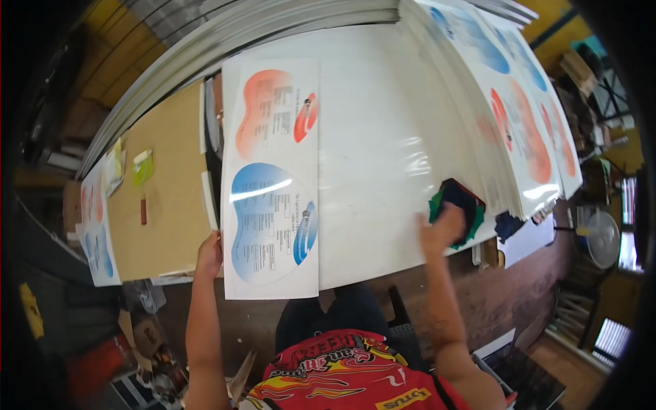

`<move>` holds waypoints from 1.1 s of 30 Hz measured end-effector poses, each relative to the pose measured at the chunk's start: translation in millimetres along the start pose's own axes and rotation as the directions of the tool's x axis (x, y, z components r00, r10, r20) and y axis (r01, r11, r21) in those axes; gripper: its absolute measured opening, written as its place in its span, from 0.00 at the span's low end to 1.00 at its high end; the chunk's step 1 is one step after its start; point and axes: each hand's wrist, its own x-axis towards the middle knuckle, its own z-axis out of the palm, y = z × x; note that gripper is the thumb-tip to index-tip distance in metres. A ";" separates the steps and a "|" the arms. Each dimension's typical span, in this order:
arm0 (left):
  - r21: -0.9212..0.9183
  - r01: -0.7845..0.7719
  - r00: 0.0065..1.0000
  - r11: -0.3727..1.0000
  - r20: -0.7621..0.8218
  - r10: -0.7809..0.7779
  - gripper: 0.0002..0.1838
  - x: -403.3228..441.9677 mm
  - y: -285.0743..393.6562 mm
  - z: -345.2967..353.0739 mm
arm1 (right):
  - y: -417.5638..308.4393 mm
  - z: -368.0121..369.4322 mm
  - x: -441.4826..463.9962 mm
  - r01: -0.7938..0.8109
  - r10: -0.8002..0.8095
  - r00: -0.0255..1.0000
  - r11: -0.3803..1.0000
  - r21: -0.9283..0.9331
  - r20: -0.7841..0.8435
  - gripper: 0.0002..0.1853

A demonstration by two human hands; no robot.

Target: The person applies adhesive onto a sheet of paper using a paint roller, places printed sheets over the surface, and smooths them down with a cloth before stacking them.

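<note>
A white printed sheet point(270, 161) with red and blue shapes lies along the left part of a large glossy white sheet point(369, 137). Beside the printed sheet's lower left edge is my left hand point(210, 254), its fingers drawn together and partly hidden. What they grip, if anything, cannot be made out. Over at the white sheet's lower right, my right hand point(441, 230) is closed on a bunched dark cloth point(462, 199). Green fabric shows around that cloth's edges. The right hand is slightly blurred.
Left of the printed sheet lies a brown board point(167, 164) bearing a red-handled tool point(143, 210) and a yellow-green packet point(143, 168). More printed sheets point(523, 137) are stacked at right. Long pale strips point(273, 31) run along the back. Another dark cloth point(508, 226) lies at the right corner.
</note>
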 end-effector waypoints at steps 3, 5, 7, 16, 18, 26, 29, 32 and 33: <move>0.508 -0.235 0.799 0.829 -0.385 0.462 0.23 -5.8 17.6 42.7 | 37.7 -27.5 30.0 -0.147 0.158 0.945 0.987 -0.058 0.288 0.28; 0.764 -0.460 0.600 0.453 -0.109 0.793 0.25 -32.6 20.5 91.1 | 55.8 -11.9 41.3 -0.167 0.142 0.948 0.984 0.066 0.286 0.22; 0.786 -0.578 0.620 0.218 0.250 0.744 0.31 -75.5 25.3 167.7 | 38.5 -5.3 51.7 -0.110 0.079 0.988 0.962 0.250 0.132 0.16; 0.772 -0.636 0.628 -0.021 0.533 0.567 0.41 -66.8 -46.0 268.8 | -292.4 15.5 22.7 0.544 -0.871 0.285 0.491 0.681 0.400 0.11; 0.780 -0.622 0.705 0.067 0.521 0.482 0.44 -65.7 -34.7 266.0 | -310.0 30.8 40.5 0.640 -0.896 0.236 0.435 0.633 0.377 0.11; 0.791 -0.598 0.772 0.127 0.525 0.359 0.50 -63.7 -24.4 263.0 | -366.8 145.6 244.2 0.654 -0.779 0.567 0.623 0.429 0.267 0.16; 0.826 -0.560 0.795 0.064 0.514 0.323 0.47 -65.0 -18.8 261.5 | -409.8 161.9 316.9 0.618 -0.697 0.655 0.717 0.323 0.292 0.10; 0.817 -0.575 0.767 0.043 0.520 0.375 0.47 -61.7 -26.9 263.0 | -423.2 175.5 332.4 0.624 -0.685 0.687 0.727 0.288 0.241 0.11; 0.809 -0.587 0.751 0.035 0.528 0.396 0.48 -63.2 -28.9 261.3 | -419.0 164.7 320.6 0.604 -0.692 0.617 0.722 0.337 0.375 0.11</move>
